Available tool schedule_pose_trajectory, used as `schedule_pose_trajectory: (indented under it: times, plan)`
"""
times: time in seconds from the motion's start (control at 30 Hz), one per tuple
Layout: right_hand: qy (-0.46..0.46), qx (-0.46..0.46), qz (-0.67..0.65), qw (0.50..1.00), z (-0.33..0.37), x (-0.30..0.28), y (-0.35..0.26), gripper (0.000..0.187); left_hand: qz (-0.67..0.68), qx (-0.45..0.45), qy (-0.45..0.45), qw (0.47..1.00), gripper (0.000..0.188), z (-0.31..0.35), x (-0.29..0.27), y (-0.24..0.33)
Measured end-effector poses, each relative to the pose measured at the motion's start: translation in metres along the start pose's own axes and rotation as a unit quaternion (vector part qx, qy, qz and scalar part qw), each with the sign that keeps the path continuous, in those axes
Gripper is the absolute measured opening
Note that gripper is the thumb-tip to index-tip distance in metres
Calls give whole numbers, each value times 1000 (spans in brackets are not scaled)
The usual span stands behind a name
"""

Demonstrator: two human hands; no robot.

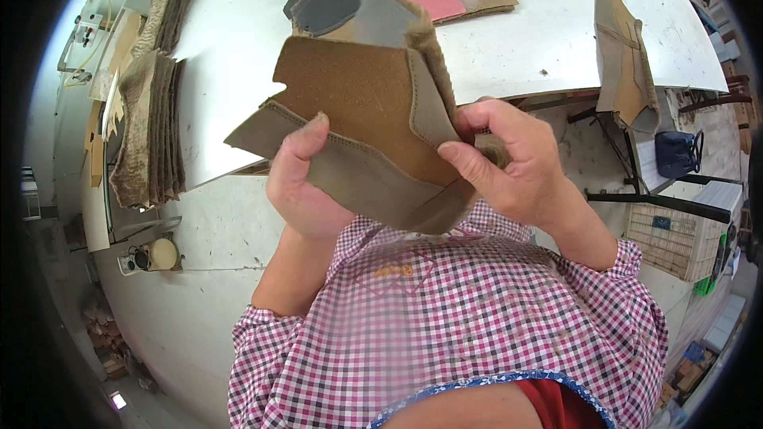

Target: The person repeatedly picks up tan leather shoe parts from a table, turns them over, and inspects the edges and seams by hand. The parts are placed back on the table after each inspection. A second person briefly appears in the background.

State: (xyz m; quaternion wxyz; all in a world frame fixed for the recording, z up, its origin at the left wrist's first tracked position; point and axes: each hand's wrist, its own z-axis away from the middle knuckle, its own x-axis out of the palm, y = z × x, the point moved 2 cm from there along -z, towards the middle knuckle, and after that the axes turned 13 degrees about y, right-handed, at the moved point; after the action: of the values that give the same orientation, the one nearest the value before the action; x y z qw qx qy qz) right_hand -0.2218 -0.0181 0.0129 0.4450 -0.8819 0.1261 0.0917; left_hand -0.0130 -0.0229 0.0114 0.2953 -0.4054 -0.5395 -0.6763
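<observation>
Held up in front of my chest is a boot upper (358,83) of brown suede-like material with taupe stitched panels and a fleecy lining showing along its right edge. My left hand (306,187) grips its lower left side, thumb on the face and fingers hidden behind. On the right side, my right hand (517,155) pinches the edge between thumb and curled fingers. Beyond it, a stack of uppers (342,8) in dark grey and tan lies on the white table (532,40), with a pink piece (433,3) among them.
Fleecy pieces (147,135) stand stacked at the table's left edge, another bundle (164,16) behind them. More uppers (624,59) overhang the table's right edge. A dark bag (678,152) and a pale plastic crate (668,242) are lower right.
</observation>
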Motion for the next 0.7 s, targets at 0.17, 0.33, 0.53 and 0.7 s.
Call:
schedule_pose_trajectory:
  times: [0.17,0.33,0.53,0.7]
  plan:
    - [-8,-31,-4,999,4,1,4,16,-125,75,20,989,36,-3,-11,-1]
    - [58,-19,4,998,6,10,8,17,-175,72,57,980,33,-3,-9,-7]
    - [42,-13,36,998,-4,7,-2,15,-203,77,76,973,34,-2,-6,-10]
    - [-22,128,-74,989,4,4,2,14,-188,38,86,978,35,-2,-11,-13]
